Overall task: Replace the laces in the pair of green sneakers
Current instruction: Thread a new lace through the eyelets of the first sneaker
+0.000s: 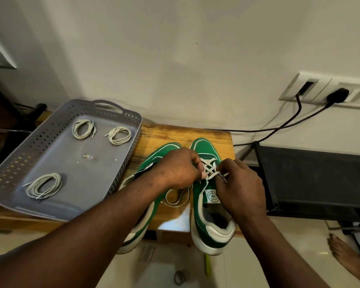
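Observation:
Two green sneakers with white soles stand side by side on a small wooden table point(175, 134). The right sneaker point(204, 223) has a pale lace point(209, 164) crossed through its front eyelets. My left hand point(177, 169) pinches the lace at the shoe's left side. At the right side, my right hand point(240, 183) pinches the other lace end. The left sneaker point(163, 151) lies mostly under my left forearm. A loose loop of lace point(176, 199) hangs between the two shoes.
A grey perforated tray point(56, 154) sits at the left with three coiled pale laces point(44, 186) in it. A black rack point(312, 179) stands right of the table. Cables run from a wall socket point(328, 94). A bare foot point(349, 258) shows at lower right.

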The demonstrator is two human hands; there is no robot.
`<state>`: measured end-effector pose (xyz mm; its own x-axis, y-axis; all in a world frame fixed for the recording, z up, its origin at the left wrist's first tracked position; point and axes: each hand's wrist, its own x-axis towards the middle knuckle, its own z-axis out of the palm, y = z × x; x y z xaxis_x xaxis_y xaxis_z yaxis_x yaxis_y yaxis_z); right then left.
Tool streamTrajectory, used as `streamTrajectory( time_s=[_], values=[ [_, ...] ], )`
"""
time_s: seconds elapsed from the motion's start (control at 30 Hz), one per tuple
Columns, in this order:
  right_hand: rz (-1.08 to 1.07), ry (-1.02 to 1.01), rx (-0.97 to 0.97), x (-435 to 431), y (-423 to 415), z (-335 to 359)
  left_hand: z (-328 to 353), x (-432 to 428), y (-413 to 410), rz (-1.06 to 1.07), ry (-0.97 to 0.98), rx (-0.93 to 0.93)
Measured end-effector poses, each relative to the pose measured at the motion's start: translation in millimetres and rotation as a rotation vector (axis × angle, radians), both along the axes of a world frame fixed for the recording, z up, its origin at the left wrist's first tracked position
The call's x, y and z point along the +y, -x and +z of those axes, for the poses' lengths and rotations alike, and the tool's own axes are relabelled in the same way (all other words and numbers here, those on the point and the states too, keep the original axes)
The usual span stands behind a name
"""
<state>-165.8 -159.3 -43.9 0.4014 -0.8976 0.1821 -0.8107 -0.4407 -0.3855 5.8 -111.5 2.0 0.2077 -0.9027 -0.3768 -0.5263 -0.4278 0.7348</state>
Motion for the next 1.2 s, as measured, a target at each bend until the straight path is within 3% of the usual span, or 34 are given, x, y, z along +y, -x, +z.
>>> streamTrajectory(
  time_s=[0.33,0.43,0.57,0.73,0.8,0.93,1.07,1.13,1.2],
  values=[
    [-0.039,-0.028,0.064,-3,0,-4,13,1,-1,0.293,-0.037,0.435],
    [-0.033,-0.025,0.060,-2,-2,-4,14,2,-1,0.276,-0.016,0.340],
    [-0.038,-0.016,0.020,0,-1,0,11,0,-5,0.177,0.086,0.042],
    [0.018,-0.069,-0.008,-2,0,3,23,-1,-8,0.159,0.232,0.068],
    [0.050,-0.135,-0.120,-5,-1,2,28,-2,-8,0.153,0.289,0.137],
    [0.142,-0.394,-0.588,-7,-6,12,37,-2,-7,0.098,0.422,0.396],
    [0.202,-0.529,-0.843,-6,-11,25,44,-2,-4,0.085,0.587,0.597],
    [0.130,-0.553,-0.999,-9,-8,29,43,-5,-6,0.142,0.651,0.567],
    [0.068,-0.591,-1.144,-13,-2,33,40,-9,-8,0.226,0.666,0.379]
  ],
)
